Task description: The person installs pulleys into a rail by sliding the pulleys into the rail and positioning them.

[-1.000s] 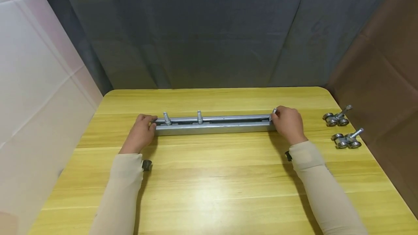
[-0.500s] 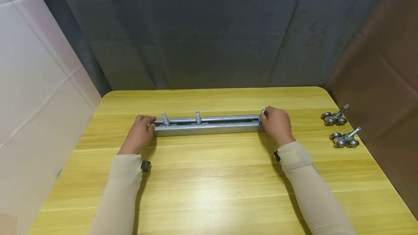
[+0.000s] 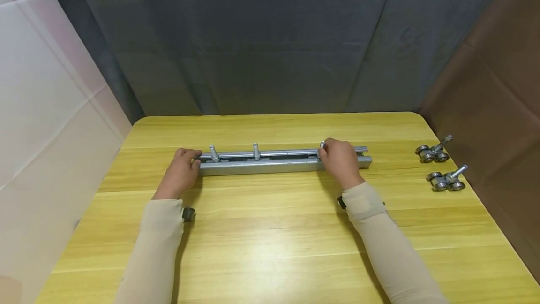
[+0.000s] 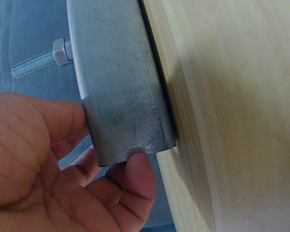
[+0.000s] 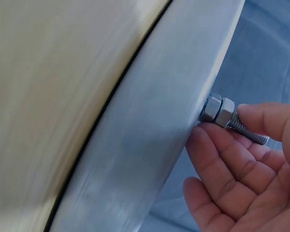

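A slotted metal rail [image 3: 261,168] lies across the table, with two bolts [image 3: 256,151] [image 3: 213,153] standing up from its slot. My left hand [image 3: 182,172] holds the rail's left end; in the left wrist view the thumb and fingers of that hand [image 4: 63,159] are around the rail end [image 4: 123,96]. Toward the rail's right part, my right hand [image 3: 341,161] pinches a third bolt [image 3: 322,145]. The right wrist view shows this threaded bolt with nuts [image 5: 224,112] between the thumb and fingers of the right hand [image 5: 246,169], beside the rail [image 5: 145,116].
Two wheeled trolleys with bolts [image 3: 433,154] [image 3: 447,182] lie near the right edge of the wooden table [image 3: 261,247]. A dark curtain [image 3: 261,41] hangs behind it, a pale cloth [image 3: 50,83] on the left and a brown one [image 3: 498,88] on the right.
My right hand has moved left along the rail with the third bolt, uncovering the rail's right end. The left hand stays at the left end.
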Available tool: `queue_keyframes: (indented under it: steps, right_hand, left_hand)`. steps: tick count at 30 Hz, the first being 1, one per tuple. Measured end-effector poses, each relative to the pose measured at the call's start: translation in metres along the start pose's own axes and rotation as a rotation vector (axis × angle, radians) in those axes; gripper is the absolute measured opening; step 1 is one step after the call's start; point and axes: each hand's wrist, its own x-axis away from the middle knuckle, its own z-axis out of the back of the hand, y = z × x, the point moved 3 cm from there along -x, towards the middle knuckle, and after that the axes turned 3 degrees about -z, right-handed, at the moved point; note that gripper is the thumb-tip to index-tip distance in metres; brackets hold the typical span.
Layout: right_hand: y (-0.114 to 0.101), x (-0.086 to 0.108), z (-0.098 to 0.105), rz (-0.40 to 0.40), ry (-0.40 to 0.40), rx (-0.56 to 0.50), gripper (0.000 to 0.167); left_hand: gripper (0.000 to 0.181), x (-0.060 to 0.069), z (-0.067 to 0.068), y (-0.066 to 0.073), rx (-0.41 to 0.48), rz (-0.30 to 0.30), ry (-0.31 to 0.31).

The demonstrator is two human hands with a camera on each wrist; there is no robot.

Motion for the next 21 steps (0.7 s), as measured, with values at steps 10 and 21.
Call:
queue_keyframes:
  steps: [10,21]
  right_hand:
    - [-0.015,0.000,-0.010,0.036,0.031,-0.018,0.029]
    - [-0.024,0.001,-0.017,0.059,0.036,-0.038,0.017]
  left_hand:
    - [0.040,0.001,0.000,0.002,0.003,-0.003,0.000]
    - [0.040,0.001,0.000,0.001,0.010,0.000,0.003]
